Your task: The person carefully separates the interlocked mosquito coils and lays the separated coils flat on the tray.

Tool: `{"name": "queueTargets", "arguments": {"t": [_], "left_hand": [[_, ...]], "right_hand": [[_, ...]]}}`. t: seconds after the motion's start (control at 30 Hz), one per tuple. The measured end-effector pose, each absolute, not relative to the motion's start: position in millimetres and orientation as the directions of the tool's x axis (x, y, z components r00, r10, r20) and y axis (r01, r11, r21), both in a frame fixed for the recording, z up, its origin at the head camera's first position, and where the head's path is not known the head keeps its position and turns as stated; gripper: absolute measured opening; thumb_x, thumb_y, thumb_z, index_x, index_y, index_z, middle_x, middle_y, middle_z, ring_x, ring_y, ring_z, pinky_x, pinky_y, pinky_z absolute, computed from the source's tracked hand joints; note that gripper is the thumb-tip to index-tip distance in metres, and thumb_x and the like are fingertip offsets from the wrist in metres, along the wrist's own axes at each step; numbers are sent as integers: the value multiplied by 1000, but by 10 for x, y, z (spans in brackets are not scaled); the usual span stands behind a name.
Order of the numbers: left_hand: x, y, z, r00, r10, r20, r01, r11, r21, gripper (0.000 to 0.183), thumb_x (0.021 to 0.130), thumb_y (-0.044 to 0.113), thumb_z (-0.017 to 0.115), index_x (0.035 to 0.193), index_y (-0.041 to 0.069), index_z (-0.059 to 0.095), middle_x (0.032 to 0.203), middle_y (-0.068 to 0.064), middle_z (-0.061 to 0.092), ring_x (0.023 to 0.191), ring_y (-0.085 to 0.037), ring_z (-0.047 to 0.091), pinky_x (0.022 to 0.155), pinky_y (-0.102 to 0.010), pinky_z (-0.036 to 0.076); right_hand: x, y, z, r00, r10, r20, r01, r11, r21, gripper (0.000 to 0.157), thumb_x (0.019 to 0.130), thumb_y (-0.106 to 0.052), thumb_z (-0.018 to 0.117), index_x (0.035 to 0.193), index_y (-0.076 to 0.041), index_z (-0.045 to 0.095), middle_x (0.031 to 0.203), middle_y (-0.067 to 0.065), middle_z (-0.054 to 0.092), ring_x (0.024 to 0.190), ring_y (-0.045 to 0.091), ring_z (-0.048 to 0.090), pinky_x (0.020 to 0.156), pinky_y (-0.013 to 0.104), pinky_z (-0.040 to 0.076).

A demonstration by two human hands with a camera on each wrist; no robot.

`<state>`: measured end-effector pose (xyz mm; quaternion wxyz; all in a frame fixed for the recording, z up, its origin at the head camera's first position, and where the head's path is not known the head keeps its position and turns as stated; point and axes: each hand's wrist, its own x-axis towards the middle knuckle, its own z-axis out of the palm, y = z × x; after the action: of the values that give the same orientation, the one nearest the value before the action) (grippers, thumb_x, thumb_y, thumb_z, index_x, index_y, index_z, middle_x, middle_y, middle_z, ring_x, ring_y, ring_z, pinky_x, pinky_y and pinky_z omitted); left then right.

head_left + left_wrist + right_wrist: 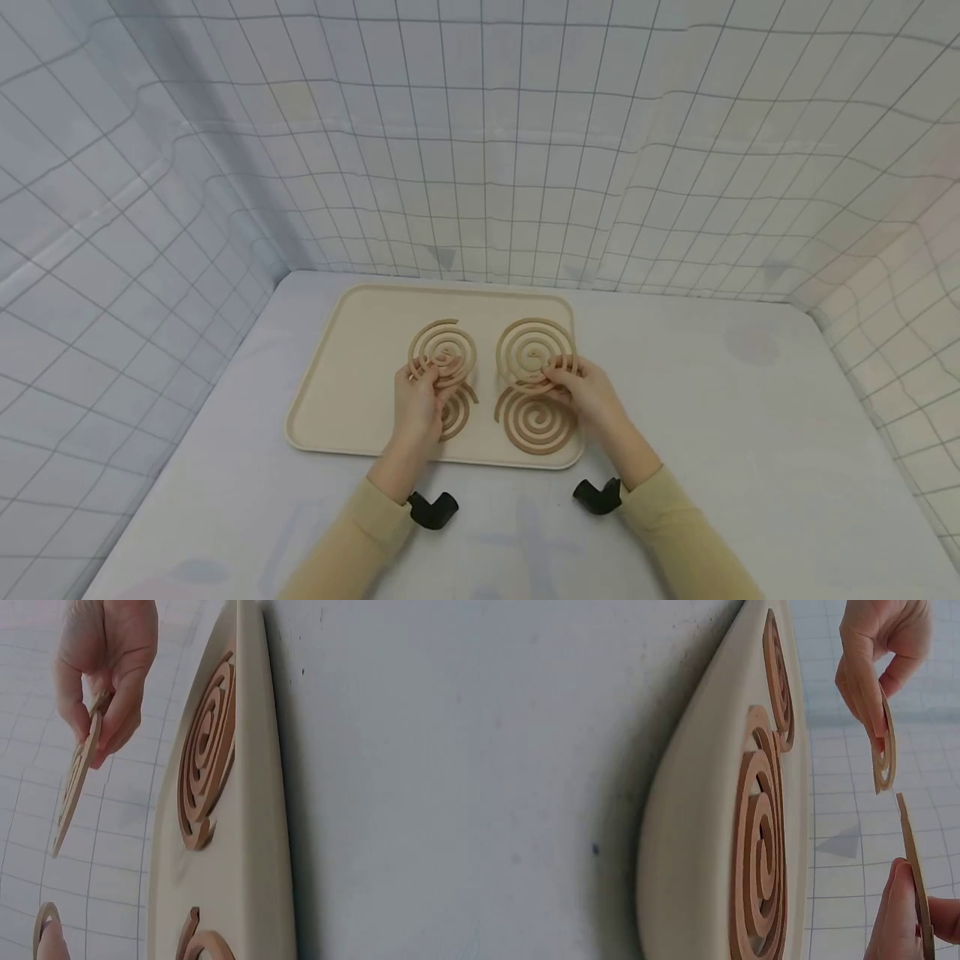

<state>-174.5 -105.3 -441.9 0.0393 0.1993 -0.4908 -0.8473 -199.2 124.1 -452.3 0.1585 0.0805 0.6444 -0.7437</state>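
Note:
Above the front right part of a cream tray (352,367), each hand holds up a tan spiral mosquito coil. My left hand (417,404) pinches the left coil (446,353) at its lower left edge, thumb in front. My right hand (592,394) pinches the other coil (533,353) by its lower right edge. Two more coils lie flat on the tray under them. The right lying coil (761,847) shows nearly whole in the right wrist view. Of the left lying coil (456,414), part is hidden behind my left hand.
The tray stands on a white-covered table (697,400). Grid-patterned white curtains (480,167) hang behind it and at both sides. Black angled pieces, the left one (433,510) and the right one (597,497), sit at the sleeve cuffs.

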Motion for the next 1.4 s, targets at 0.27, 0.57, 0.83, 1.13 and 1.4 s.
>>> {"name": "queueTargets", "arguments": {"t": [0.27,0.57,0.83,1.13,1.4], "left_hand": [[-1916,-1198,-4398,-931,-172,-323,-234,-398,887,22,107,11,36,107,-6,49,103,-10,63,87,-9,71,84,-26,58],[-2093,-1310,-4407,-924,-147,-354,-314,-239,919,16,105,13,45,110,-2,49,92,-3,62,72,-7,68,66,-19,56],[-2201,-1378,-4406,-900,-206,-383,-395,16,919,35,99,14,57,127,-5,49,93,-1,57,71,-3,53,66,-17,47],[-2324,-1459,-4416,-897,-128,-424,-431,37,901,46,94,2,61,134,-9,40,94,-5,55,65,-3,55,58,-13,48],[-2430,-1518,-4431,-880,-112,-462,-472,93,877,49,92,0,65,134,-3,41,91,-3,59,61,-4,55,56,-15,49]], "right_hand": [[-2179,1320,-4500,-941,-151,-304,304,23,-952,33,98,-11,58,122,11,55,84,-4,68,75,3,64,72,16,55],[-2358,1378,-4498,-935,-111,-337,318,163,-934,34,97,-15,61,120,9,55,84,-1,64,70,3,62,68,17,54],[-2490,1399,-4510,-931,-126,-344,316,195,-928,36,96,-12,60,124,9,49,98,8,63,73,5,63,68,17,55],[-2617,1409,-4564,-920,-126,-371,324,288,-901,39,96,-13,62,126,8,49,97,6,59,71,4,60,64,16,53],[-2668,1379,-4527,-907,-160,-389,337,276,-900,34,96,-7,60,124,10,49,92,7,59,68,6,63,65,18,56]]}}
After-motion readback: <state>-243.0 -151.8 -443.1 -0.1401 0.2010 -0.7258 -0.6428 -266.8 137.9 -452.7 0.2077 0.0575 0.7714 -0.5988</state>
